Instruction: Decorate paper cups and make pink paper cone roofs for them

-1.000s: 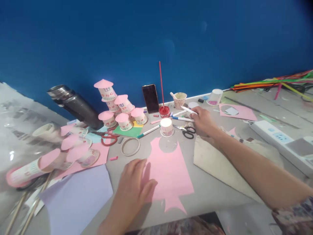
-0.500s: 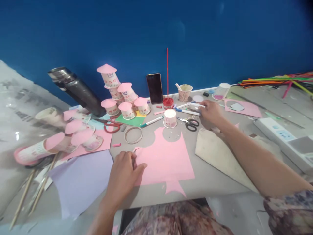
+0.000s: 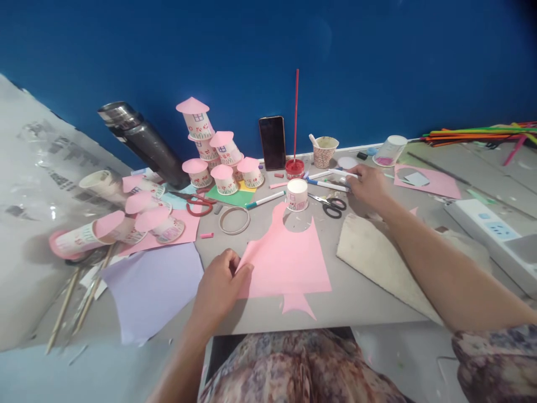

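My left hand pinches the left edge of a pink sheet of paper, which curls up off the table along that side. The sheet has round cut-outs along its far edge. Farther off, my right hand has its fingers closed at the end of a white marker, which lies low over the table beside a blue-capped marker. A drawn-on paper cup stands upside down just beyond the pink sheet. Black-handled scissors lie between that cup and my right hand.
Paper-cup towers with pink cone roofs stand at the back left, near a leaning black flask. A phone rests against the blue wall. A tape ring, purple paper, cream cloth and a power strip lie around.
My left hand has closed on the pink sheet's left edge and raised it off the table. My right hand stays at the white marker. The view has shifted slightly.
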A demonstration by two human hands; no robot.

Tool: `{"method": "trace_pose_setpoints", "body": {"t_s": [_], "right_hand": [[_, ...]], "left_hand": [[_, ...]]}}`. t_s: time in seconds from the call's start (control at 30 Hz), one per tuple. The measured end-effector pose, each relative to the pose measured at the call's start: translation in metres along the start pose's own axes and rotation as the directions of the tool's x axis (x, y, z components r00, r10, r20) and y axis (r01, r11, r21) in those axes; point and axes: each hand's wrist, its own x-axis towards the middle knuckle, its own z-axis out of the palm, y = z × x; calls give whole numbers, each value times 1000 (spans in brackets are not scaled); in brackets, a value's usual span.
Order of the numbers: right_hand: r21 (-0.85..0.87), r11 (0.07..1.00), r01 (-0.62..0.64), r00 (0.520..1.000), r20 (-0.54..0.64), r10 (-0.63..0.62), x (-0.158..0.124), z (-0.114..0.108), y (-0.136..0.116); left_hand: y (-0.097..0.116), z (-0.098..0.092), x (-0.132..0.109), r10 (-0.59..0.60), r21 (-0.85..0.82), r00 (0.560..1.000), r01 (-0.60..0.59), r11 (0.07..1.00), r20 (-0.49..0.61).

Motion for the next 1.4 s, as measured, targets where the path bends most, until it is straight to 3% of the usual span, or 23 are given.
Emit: {"method": "trace_pose_setpoints", "body": {"t_s": [0.3,0.43,0.57,0.83,0.93,1.07,1.2,1.33,1.4], "right_hand": [[36,999,23,999,-24,-22,-1,2,-2],[53,998,31,999,-30,-30,-2,1,-4],[56,998,42,999,-34,-41,-3,2,-3],[58,998,40,999,-35,-37,-3,5,-3],[56,998,26,999,-32,-24,-3,7,-4],[55,998,24,999,-24,-22,-5,4,-7],[53,999,4,999,-36,-2,-6,1,-8],[71,997,-7,999,-33,10,-7,0,-8],[76,997,-1,1000,-26,3,-7,0,-9]], "left_hand": [[-3,-6,-1,-112,-127,992,119,985,63],[-6,-6,-3,-64,-38,995,61,997,-79],[-12,-3,-6,90,24,976,-87,996,-196],[-1,19,-5,373,70,923,-367,927,-92],[5,24,-5,410,176,910,-394,902,-61],[12,20,-3,381,216,924,-376,901,24],[17,11,2,364,164,923,-381,910,122],[16,8,3,446,-17,873,-452,892,198],[15,10,3,459,-97,868,-449,888,189]]}}
